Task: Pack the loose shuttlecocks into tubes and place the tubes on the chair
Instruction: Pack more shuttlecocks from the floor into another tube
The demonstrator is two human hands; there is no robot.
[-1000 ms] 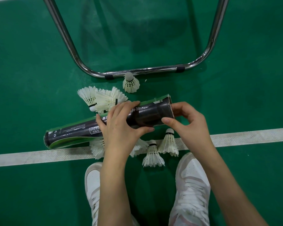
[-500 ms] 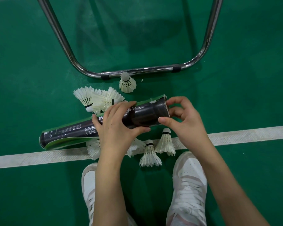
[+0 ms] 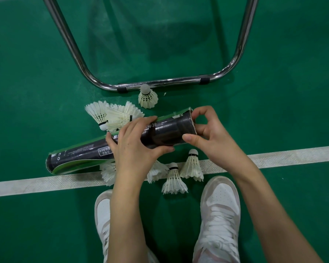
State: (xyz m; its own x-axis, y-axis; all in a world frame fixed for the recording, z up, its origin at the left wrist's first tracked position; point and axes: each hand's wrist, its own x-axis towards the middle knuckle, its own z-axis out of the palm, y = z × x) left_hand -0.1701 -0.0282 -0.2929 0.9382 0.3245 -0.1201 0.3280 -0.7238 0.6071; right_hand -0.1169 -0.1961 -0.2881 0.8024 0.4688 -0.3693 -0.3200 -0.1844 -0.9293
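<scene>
Compared with half a second ago, I see the right hand has curled closer round the tube's open mouth, its fingers now bent at the rim and the thumb pressed on the tube's side; the left hand and the tube itself have barely shifted. Going left to right, there is one black and green tube, held just above the green floor, its long axis running from lower left to upper right, closed end to the left and open end to the right. The left hand's grip wraps over the tube's middle, fingers on top and thumb beneath. I count about seven loose shuttlecocks on the floor: two feather-out behind the tube at the left, two partly hidden under the tube and left hand, one standing cork-up by the chair's chrome frame, and two standing cork-up near the white court line, just beside each other. Two white shoes sit at the bottom, one under each forearm.
</scene>
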